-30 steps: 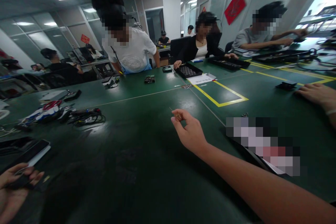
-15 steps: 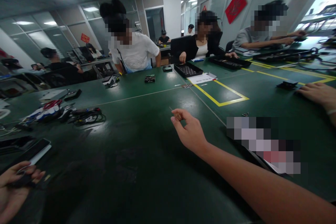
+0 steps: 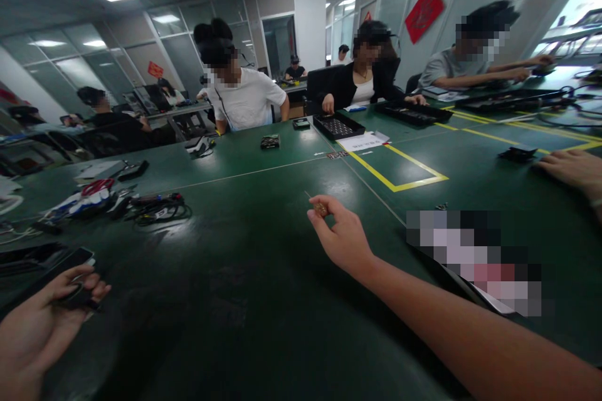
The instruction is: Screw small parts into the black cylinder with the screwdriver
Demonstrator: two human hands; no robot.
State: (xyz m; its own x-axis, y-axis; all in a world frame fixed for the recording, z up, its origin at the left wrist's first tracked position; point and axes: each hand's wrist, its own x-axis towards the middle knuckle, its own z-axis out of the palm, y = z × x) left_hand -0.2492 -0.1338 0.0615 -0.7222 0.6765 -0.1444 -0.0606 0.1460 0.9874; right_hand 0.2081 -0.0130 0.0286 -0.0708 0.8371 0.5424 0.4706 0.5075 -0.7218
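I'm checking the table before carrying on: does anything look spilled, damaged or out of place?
Only the cables at left, lying in a loose tangle. I see no spill or damage, though pixelation hides part of the right side. The brown piece in your right hand is too small to judge.

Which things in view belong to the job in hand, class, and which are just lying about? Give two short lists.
Likely in the job, being held:
brown piece, in the right hand
dark item, in the left hand; too blurred to identify

Apparently just lying about, untouched:
cables
sheet
dark block
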